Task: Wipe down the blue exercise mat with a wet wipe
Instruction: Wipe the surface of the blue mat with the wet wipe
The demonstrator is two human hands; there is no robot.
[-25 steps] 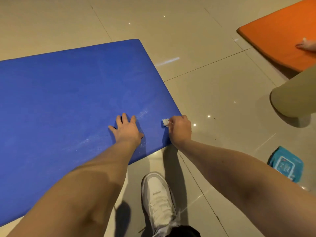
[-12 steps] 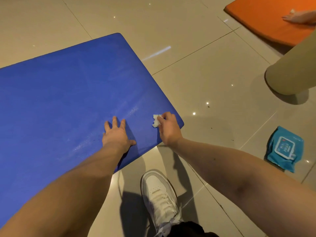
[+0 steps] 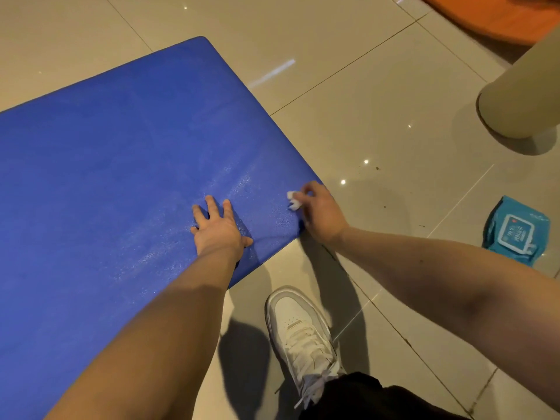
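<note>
Wet wipe (image 3: 292, 201) shifted cornerward on mat (image 3: 121, 162), right hand (image 3: 324, 216) pinching, left hand (image 3: 219, 228) beside

Eight things of six kinds on the tiled floor (image 3: 363, 116).

There are two mats: one blue exercise mat (image 3: 106, 162) and one orange mat (image 3: 500, 16), of which only a corner shows at the top right. Two bare hands are in view, one left hand (image 3: 218, 228) and one right hand (image 3: 321, 213). There is a single wet wipe (image 3: 292, 200), a small white wad. One teal pack of wipes (image 3: 515, 231), one white shoe (image 3: 300, 331) and one beige rounded shape (image 3: 524, 95) are also in view.
</note>
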